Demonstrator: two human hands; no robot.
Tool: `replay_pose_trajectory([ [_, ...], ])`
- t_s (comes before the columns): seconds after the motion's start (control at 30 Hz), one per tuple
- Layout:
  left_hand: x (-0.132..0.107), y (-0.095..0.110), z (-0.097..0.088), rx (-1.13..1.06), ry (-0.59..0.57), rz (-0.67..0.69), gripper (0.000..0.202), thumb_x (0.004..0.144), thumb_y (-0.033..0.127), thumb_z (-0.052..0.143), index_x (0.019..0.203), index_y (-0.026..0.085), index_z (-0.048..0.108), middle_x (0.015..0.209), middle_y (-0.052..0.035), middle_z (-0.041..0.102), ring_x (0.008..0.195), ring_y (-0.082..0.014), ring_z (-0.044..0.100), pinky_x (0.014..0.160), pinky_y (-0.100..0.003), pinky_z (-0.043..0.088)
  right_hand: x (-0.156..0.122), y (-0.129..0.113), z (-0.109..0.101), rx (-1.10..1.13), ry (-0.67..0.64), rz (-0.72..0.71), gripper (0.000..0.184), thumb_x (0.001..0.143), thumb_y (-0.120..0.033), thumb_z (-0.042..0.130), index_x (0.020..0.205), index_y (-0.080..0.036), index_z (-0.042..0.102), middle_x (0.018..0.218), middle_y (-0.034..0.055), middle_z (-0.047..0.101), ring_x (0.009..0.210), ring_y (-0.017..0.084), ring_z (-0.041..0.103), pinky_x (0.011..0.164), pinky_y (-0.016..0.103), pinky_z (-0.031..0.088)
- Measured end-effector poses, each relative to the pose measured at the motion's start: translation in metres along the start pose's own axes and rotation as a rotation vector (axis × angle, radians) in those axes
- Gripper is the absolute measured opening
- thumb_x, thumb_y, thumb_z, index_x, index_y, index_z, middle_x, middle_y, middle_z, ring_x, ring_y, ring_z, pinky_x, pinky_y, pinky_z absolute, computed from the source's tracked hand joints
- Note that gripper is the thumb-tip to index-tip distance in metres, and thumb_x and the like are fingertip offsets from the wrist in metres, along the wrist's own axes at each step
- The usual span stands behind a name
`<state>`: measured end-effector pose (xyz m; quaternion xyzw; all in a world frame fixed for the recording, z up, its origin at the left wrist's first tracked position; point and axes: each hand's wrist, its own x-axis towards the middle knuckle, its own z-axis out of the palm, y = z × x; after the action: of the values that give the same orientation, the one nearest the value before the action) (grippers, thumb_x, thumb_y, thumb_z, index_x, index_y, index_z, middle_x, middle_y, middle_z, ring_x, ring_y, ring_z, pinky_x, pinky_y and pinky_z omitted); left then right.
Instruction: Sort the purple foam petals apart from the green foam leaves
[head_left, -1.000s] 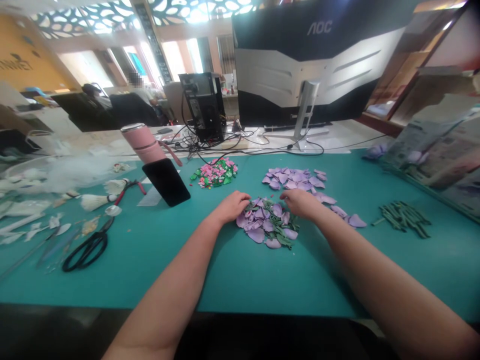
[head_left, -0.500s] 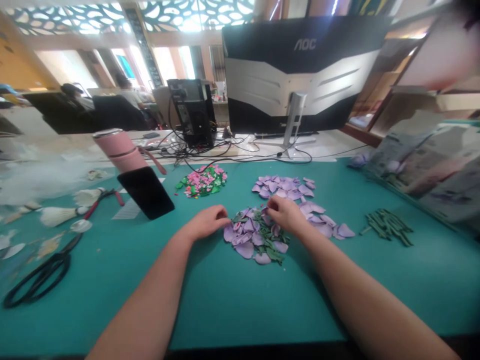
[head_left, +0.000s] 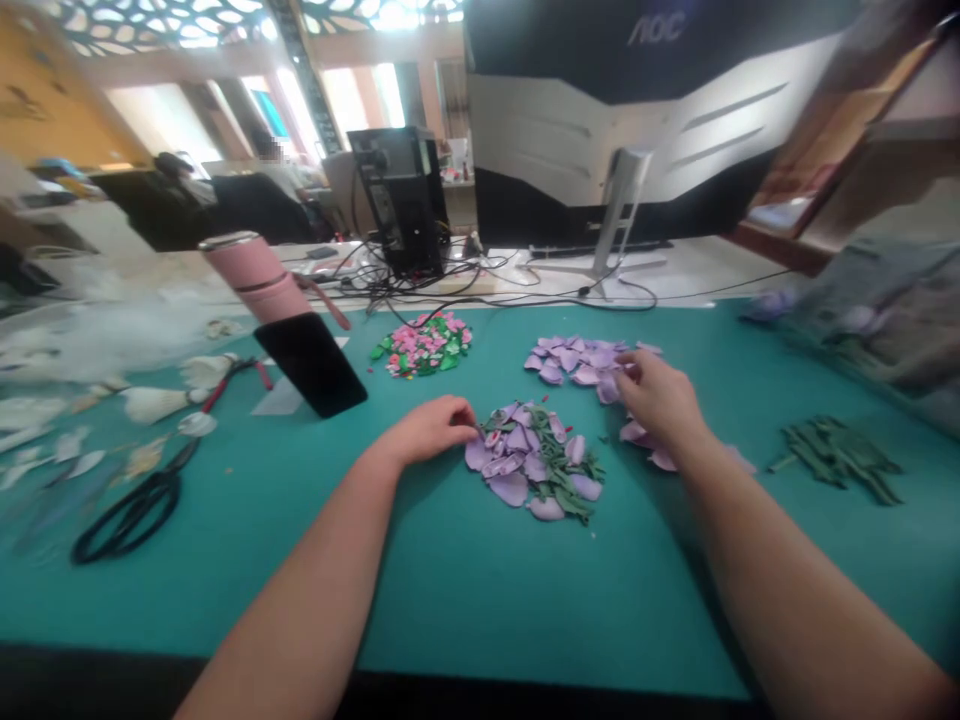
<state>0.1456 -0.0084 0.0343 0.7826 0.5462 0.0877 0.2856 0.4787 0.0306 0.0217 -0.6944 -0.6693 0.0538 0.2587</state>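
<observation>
Midway across the green tabletop (head_left: 480, 610), a mixed pile of purple petals and green pieces (head_left: 517, 465) lies between the hands, seemingly centred for easy reach. At its left edge, the left hand (head_left: 435, 430) has thumb and forefinger nearly together; I cannot tell whether they pinch anything. Nearer the far edge, the right hand (head_left: 664, 390) bends its fingers over a purple petal pile (head_left: 570, 358), grip unclear, forearm partly hiding stray petals (head_left: 637, 435). A phone (head_left: 311, 365), apparently propped against a pink bottle (head_left: 247, 268), and scissors (head_left: 171, 470) occupy the left side.
</observation>
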Motion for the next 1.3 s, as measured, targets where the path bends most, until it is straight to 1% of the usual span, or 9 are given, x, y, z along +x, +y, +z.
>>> replay_pose_trajectory([
  [0.07, -0.001, 0.000, 0.001, -0.018, 0.004, -0.010, 0.028, 0.078, 0.041, 0.060, 0.095, 0.019, 0.065, 0.096, -0.0050, 0.065, 0.089, -0.0211, 0.059, 0.077, -0.030, 0.044, -0.005, -0.009, 0.002, 0.054, -0.042, -0.090, 0.027, 0.086, -0.030, 0.054, 0.105, -0.023, 0.071, 0.092, 0.0055, 0.074, 0.083, 0.024, 0.066, 0.073, 0.033, 0.045],
  [0.2, -0.001, 0.002, 0.000, -0.057, -0.007, -0.030, 0.029, 0.076, 0.039, 0.062, 0.098, 0.020, 0.064, 0.096, -0.0037, 0.066, 0.087, -0.0197, 0.058, 0.075, -0.028, 0.044, -0.015, -0.025, -0.001, 0.117, -0.235, -0.254, 0.018, 0.084, -0.026, 0.055, 0.091, -0.022, 0.072, 0.088, 0.0037, 0.074, 0.079, 0.020, 0.064, 0.070, 0.030, 0.044],
  [0.33, 0.000, 0.004, 0.000, -0.078, -0.020, -0.002, 0.026, 0.074, 0.036, 0.063, 0.093, 0.020, 0.065, 0.094, -0.0030, 0.065, 0.084, -0.0189, 0.058, 0.074, -0.028, 0.043, -0.017, -0.030, -0.006, 0.063, -0.409, -0.227, 0.015, 0.083, -0.025, 0.058, 0.088, -0.022, 0.072, 0.084, 0.0032, 0.073, 0.074, 0.018, 0.063, 0.065, 0.028, 0.043],
  [0.47, 0.003, 0.002, 0.001, -0.087, -0.005, -0.003, 0.021, 0.072, 0.035, 0.064, 0.086, 0.020, 0.064, 0.090, -0.0021, 0.065, 0.081, -0.0188, 0.058, 0.071, -0.028, 0.043, -0.018, -0.033, -0.003, 0.043, -0.472, -0.221, 0.011, 0.082, -0.025, 0.062, 0.084, -0.022, 0.072, 0.083, 0.0041, 0.074, 0.075, 0.018, 0.063, 0.063, 0.028, 0.042],
  [0.6, 0.005, 0.000, 0.001, -0.108, -0.007, -0.015, 0.018, 0.072, 0.037, 0.063, 0.080, 0.021, 0.062, 0.081, -0.0005, 0.065, 0.077, -0.0189, 0.058, 0.068, -0.028, 0.043, -0.023, -0.043, 0.008, 0.013, -0.460, -0.211, 0.012, 0.084, -0.030, 0.063, 0.078, -0.021, 0.069, 0.079, 0.0057, 0.072, 0.073, 0.020, 0.063, 0.059, 0.028, 0.040],
  [0.83, 0.002, 0.005, -0.003, -0.136, -0.057, -0.042, 0.019, 0.073, 0.039, 0.063, 0.076, 0.020, 0.059, 0.073, 0.0019, 0.060, 0.070, -0.0163, 0.052, 0.062, -0.026, 0.039, -0.028, -0.053, 0.017, 0.020, -0.399, -0.192, 0.009, 0.082, -0.023, 0.060, 0.075, -0.021, 0.066, 0.076, 0.0055, 0.069, 0.070, 0.019, 0.060, 0.057, 0.028, 0.035],
  [1.03, -0.005, 0.008, -0.006, -0.224, -0.103, -0.011, 0.019, 0.073, 0.037, 0.065, 0.078, 0.019, 0.058, 0.070, 0.0029, 0.056, 0.065, -0.0135, 0.048, 0.058, -0.024, 0.037, -0.025, -0.044, 0.020, 0.208, -0.277, -0.161, 0.006, 0.081, -0.025, 0.058, 0.077, -0.022, 0.061, 0.072, 0.0007, 0.066, 0.066, 0.016, 0.056, 0.058, 0.026, 0.035],
  [1.2, -0.011, 0.008, -0.012, -0.258, -0.103, 0.022, 0.017, 0.075, 0.034, 0.064, 0.084, 0.020, 0.061, 0.077, 0.0013, 0.060, 0.069, -0.0138, 0.052, 0.062, -0.024, 0.040, -0.026, -0.042, 0.027, 0.372, -0.272, -0.200, 0.002, 0.076, -0.021, 0.058, 0.078, -0.022, 0.057, 0.069, -0.0013, 0.063, 0.064, 0.015, 0.054, 0.059, 0.025, 0.038],
  [1.3, -0.015, 0.007, -0.015, -0.265, -0.088, 0.061, 0.017, 0.074, 0.031, 0.065, 0.086, 0.019, 0.063, 0.081, -0.0001, 0.062, 0.072, -0.0142, 0.054, 0.064, -0.025, 0.042, -0.025, -0.039, 0.028, 0.438, -0.281, -0.173, 0.003, 0.075, -0.023, 0.056, 0.078, -0.022, 0.056, 0.071, -0.0004, 0.064, 0.065, 0.016, 0.057, 0.060, 0.026, 0.040],
])
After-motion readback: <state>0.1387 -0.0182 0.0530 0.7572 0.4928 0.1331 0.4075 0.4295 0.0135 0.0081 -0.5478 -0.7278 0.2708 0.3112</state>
